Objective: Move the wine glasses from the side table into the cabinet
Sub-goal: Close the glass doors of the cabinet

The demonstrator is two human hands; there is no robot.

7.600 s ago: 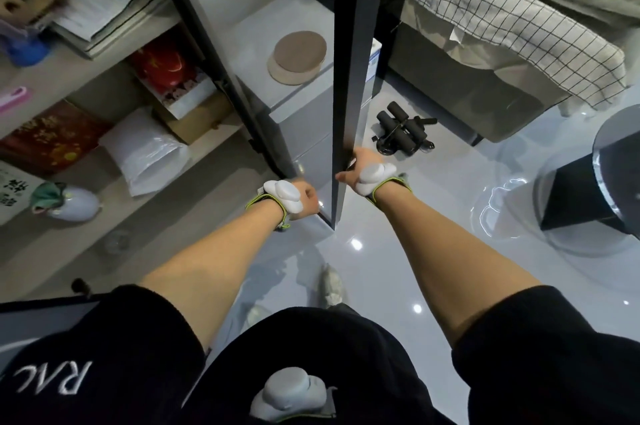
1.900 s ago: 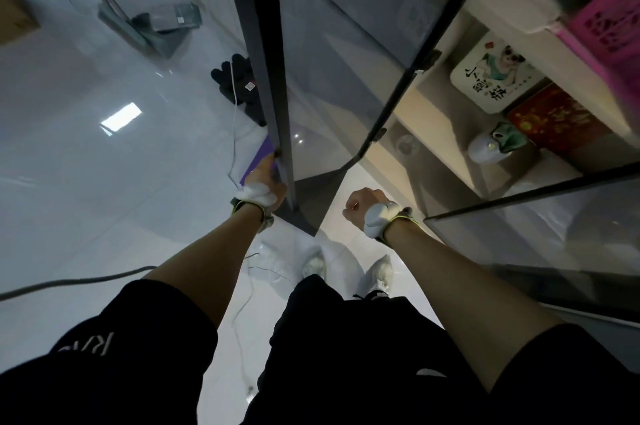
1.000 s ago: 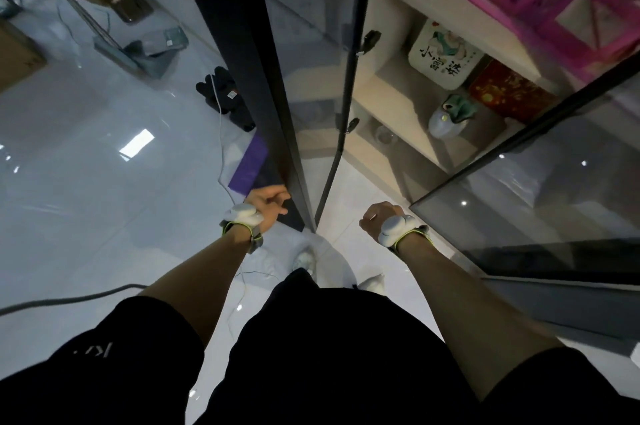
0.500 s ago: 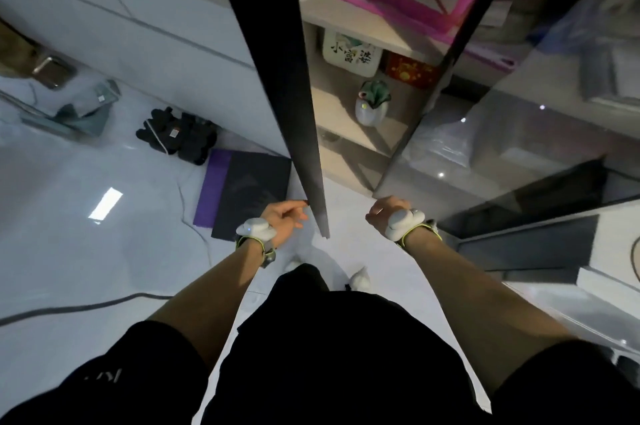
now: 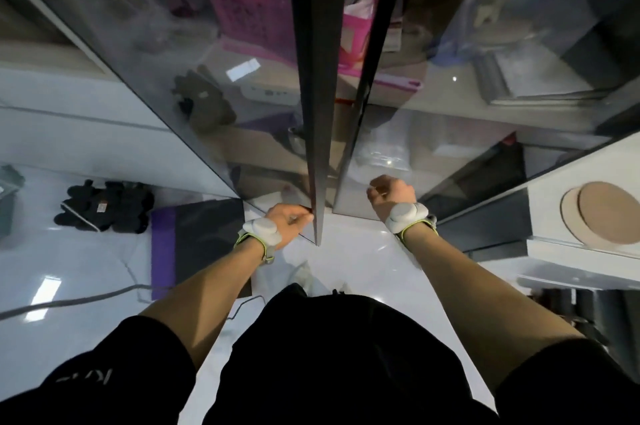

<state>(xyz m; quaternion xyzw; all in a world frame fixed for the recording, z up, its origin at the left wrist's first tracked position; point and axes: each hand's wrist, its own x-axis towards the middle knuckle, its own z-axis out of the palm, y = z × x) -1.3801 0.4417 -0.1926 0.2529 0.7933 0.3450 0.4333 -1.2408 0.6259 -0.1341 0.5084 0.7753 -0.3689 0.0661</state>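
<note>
Now the left hand (image 5: pixel 289 222) pinches the dark door edge (image 5: pixel 317 112); the right hand (image 5: pixel 391 194) is fisted, holding nothing.

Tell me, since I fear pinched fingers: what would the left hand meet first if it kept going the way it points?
Probably the dark door edge; the left hand already has its fingertips at it. Depth is unclear.

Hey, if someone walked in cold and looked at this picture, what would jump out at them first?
Probably the two glass cabinet doors, whose dark edges meet up the middle, with the left hand touching the left door's lower edge and the right hand curled by the right door. Next, the pink basket on a shelf behind the glass, and the round brown mats on the side table at far right.
</note>
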